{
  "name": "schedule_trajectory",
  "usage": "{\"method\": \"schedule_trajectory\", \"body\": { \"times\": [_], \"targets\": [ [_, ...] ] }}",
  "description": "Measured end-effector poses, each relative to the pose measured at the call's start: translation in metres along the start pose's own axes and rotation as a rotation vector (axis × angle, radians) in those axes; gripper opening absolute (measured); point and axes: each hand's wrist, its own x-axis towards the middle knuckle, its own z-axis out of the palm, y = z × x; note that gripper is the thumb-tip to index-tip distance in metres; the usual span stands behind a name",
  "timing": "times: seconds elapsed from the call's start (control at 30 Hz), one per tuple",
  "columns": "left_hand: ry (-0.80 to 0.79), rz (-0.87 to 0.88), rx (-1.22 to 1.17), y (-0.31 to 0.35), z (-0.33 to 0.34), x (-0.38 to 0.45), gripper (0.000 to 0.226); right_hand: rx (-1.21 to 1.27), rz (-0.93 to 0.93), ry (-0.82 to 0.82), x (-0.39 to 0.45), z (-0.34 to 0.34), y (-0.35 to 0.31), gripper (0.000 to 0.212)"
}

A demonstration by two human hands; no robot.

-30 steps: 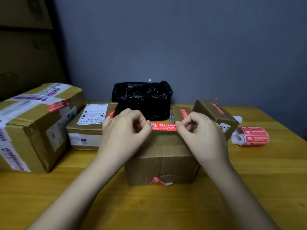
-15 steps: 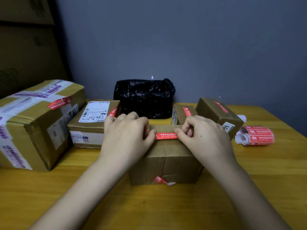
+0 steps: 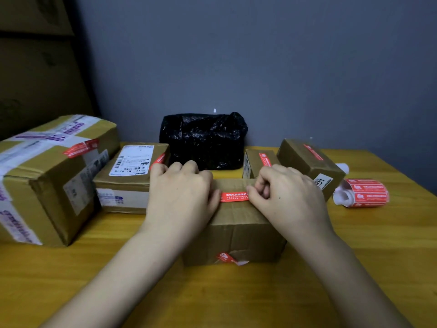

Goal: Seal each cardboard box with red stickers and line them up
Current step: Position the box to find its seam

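Note:
A small brown cardboard box stands in front of me on the wooden table. A red sticker lies across its top. My left hand pinches the sticker's left end, and my right hand pinches its right end, both low on the box top. Another red sticker hangs partly loose at the bottom of the box's front face. A roll of red stickers lies on the table to the right.
A large taped box and a flat box with a shipping label sit at the left, each with a red sticker. Two small stickered boxes stand at the back right. A black plastic bag rests against the grey wall.
Both hands have brought the red sticker down from above the box's far edge onto the box top and moved it towards me.

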Motion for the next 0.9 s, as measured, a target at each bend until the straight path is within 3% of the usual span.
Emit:
{"method": "schedule_trajectory", "body": {
  "times": [0.6,0.8,0.9],
  "targets": [
    [-0.038,-0.001,0.070,0.002,0.001,0.000,0.028,-0.036,-0.066,0.012,-0.002,0.001,0.000,0.021],
    [-0.047,-0.024,0.077,-0.001,-0.001,0.001,0.036,0.002,-0.056,-0.039,-0.001,0.000,0.005,0.006],
    [-0.046,-0.053,0.030,-0.006,-0.002,-0.001,0.024,0.024,-0.039,0.002,-0.002,0.006,0.011,0.011]
  ]
}}
